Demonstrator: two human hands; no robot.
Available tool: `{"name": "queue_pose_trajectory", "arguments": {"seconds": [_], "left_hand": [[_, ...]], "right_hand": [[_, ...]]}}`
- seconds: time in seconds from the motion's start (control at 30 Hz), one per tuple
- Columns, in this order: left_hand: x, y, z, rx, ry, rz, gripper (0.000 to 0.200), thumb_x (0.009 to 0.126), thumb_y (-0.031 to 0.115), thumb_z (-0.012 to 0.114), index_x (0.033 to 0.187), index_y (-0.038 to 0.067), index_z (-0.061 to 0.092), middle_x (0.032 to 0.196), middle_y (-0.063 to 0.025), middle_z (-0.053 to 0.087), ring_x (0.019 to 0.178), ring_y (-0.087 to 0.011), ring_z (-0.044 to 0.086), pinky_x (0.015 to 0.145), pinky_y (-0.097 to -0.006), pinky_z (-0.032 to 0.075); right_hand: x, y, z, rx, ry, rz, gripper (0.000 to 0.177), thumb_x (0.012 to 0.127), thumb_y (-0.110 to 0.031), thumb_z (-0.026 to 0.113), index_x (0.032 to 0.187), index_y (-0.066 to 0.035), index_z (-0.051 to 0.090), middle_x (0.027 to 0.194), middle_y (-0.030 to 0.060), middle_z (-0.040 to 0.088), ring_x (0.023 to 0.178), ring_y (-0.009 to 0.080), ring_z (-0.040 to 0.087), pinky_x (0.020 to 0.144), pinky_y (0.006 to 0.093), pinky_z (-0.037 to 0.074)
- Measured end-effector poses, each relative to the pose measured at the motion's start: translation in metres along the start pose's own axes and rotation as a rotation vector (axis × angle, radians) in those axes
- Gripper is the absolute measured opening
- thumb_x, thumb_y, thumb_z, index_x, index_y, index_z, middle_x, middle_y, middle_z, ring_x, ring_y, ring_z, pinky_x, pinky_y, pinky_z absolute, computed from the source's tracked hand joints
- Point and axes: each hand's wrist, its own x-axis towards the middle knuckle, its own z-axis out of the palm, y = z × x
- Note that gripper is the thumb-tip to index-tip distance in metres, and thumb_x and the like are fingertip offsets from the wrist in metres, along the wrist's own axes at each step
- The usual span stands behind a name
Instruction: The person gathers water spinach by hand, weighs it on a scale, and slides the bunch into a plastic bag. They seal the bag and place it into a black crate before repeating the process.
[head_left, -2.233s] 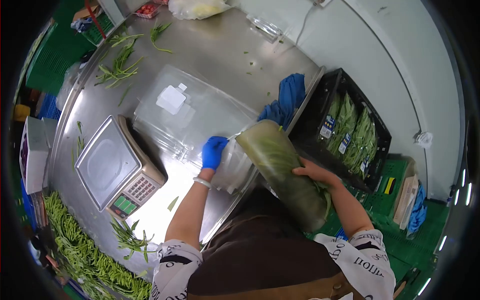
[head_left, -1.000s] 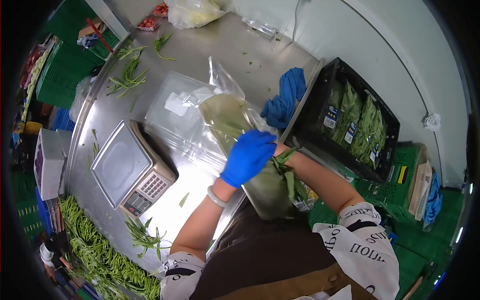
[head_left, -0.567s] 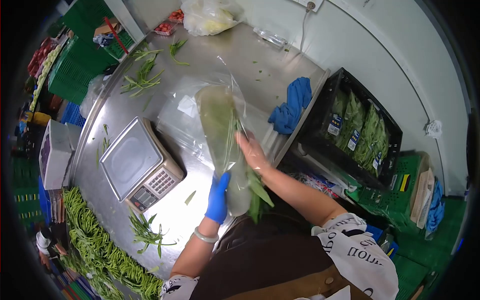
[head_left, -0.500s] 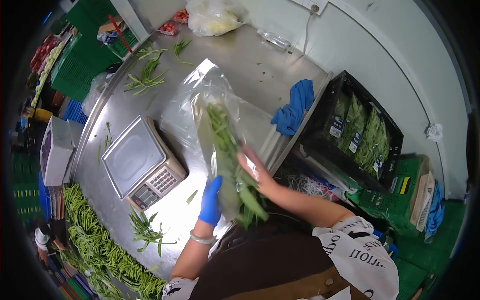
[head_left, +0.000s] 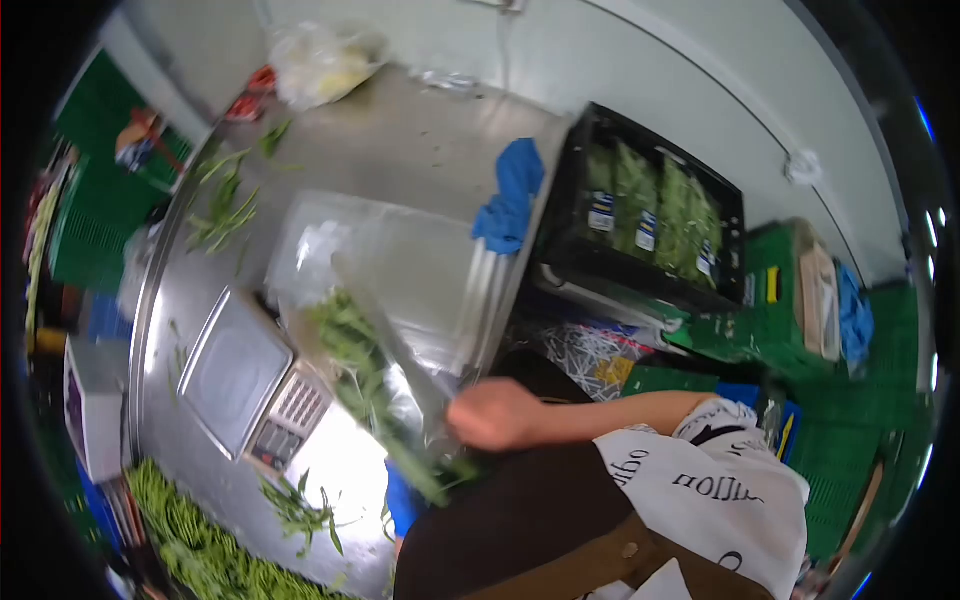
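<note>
A clear plastic bag [head_left: 400,345] filled with long leafy green stems [head_left: 355,365] slants across the table in front of me. My right hand [head_left: 490,415], blurred and bare, is closed on the bag's right edge near its lower end. In a blue glove, my left hand [head_left: 400,500] is against the left side of the bag's lower end; the greens and my apron hide most of its fingers. A stack of flat clear bags [head_left: 400,250] lies just beyond. To the left stands a weighing scale [head_left: 240,375] with a keypad.
Loose stems [head_left: 225,205] are scattered on the steel table [head_left: 370,135]. A green heap [head_left: 200,540] lines the near left edge. A blue glove [head_left: 515,190] lies by the right edge. Beside it, a black crate [head_left: 640,280] holds several packed bags of greens [head_left: 640,200].
My right hand has gone from lying against the greens to a closed grip on the bag's edge. The bag's top has swung left and lowered. My view has shifted right.
</note>
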Motion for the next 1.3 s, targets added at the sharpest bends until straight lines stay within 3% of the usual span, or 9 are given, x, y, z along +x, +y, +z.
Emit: {"name": "queue_pose_trajectory", "arguments": {"seconds": [0.03,0.23,0.43,0.5,0.6,0.73,0.9,1.17,1.3], "left_hand": [[-0.003,-0.011,-0.012,0.12,-0.003,0.002,0.035,0.098,0.03,0.043,0.116,0.002,0.053,0.104,-0.011,0.06,0.092,-0.0196,0.058,0.077,-0.0325,0.049],[-0.008,0.024,-0.005,0.645,0.193,0.33,0.033,0.099,0.025,0.043,0.095,-0.003,0.06,0.083,-0.0064,0.063,0.073,-0.013,0.055,0.065,-0.0272,0.044],[-0.069,0.127,0.022,0.192,0.296,0.543,0.038,0.098,0.025,0.045,0.077,-0.003,0.059,0.067,-0.0068,0.06,0.058,-0.0141,0.054,0.057,-0.0276,0.041],[-0.062,0.147,0.046,0.168,0.267,0.294,0.039,0.098,0.028,0.046,0.077,-0.003,0.059,0.063,-0.0059,0.056,0.057,-0.014,0.051,0.056,-0.0272,0.04],[-0.045,0.121,0.033,0.361,0.323,0.492,0.045,0.098,0.036,0.046,0.078,-0.001,0.064,0.058,-0.0049,0.053,0.051,-0.0152,0.048,0.054,-0.0262,0.039],[-0.067,0.114,0.05,0.237,0.501,0.623,0.041,0.098,0.031,0.047,0.075,0.002,0.064,0.057,0.0021,0.051,0.053,-0.0062,0.044,0.05,-0.0229,0.034],[-0.047,0.106,0.046,0.528,0.34,0.491,0.046,0.099,0.036,0.045,0.079,0.001,0.068,0.057,0.0015,0.047,0.057,-0.0078,0.037,0.056,-0.0275,0.036],[-0.045,0.103,0.054,0.559,0.304,0.411,0.054,0.099,0.038,0.041,0.07,-0.001,0.065,0.057,-0.0018,0.05,0.058,-0.0078,0.039,0.057,-0.0271,0.037],[-0.044,0.1,0.047,0.228,0.244,0.446,0.053,0.098,0.038,0.043,0.067,-0.001,0.062,0.059,-0.0036,0.05,0.059,-0.0099,0.041,0.055,-0.0272,0.034]], "right_hand": [[-0.007,-0.004,-0.004,0.033,-0.064,-0.155,0.015,0.079,-0.016,0.061,0.078,-0.007,0.049,0.066,0.0114,0.052,0.061,0.0324,0.055,0.053,0.0427,0.044],[0.035,0.012,-0.008,0.289,-0.097,0.294,0.01,0.087,-0.017,0.059,0.09,-0.009,0.055,0.071,0.012,0.06,0.065,0.0327,0.061,0.057,0.0389,0.048],[0.086,-0.05,-0.092,0.475,0.274,-0.023,0.021,0.085,-0.01,0.064,0.103,-0.006,0.054,0.067,0.0068,0.061,0.053,0.0139,0.056,0.052,0.0257,0.041],[0.091,-0.034,-0.082,0.608,0.165,0.132,0.023,0.084,-0.006,0.064,0.104,-0.005,0.053,0.062,0.0048,0.059,0.052,0.0083,0.051,0.05,0.0216,0.037],[0.097,-0.024,-0.086,0.619,0.051,0.408,0.025,0.083,-0.003,0.064,0.106,-0.004,0.053,0.055,0.0026,0.05,0.051,0.0063,0.044,0.05,0.0212,0.035],[0.098,-0.061,-0.121,0.352,0.091,0.171,0.027,0.08,-0.004,0.066,0.105,-0.004,0.055,0.06,0.0029,0.051,0.056,0.0139,0.049,0.056,0.0248,0.04],[0.105,-0.084,-0.091,-0.284,0.125,-0.606,0.015,0.072,-0.013,0.068,0.08,-0.005,0.06,0.083,0.0056,0.057,0.079,0.0231,0.055,0.067,0.0351,0.044],[0.104,-0.086,-0.035,-0.256,-0.281,-0.402,0.021,0.075,-0.021,0.066,0.062,-0.007,0.056,0.065,0.0063,0.053,0.067,0.0239,0.057,0.061,0.0357,0.045],[0.122,-0.143,-0.153,-0.099,0.021,-0.52,0.014,0.077,-0.013,0.064,0.066,-0.006,0.059,0.072,0.0036,0.058,0.069,0.0226,0.058,0.059,0.0367,0.043]]}}
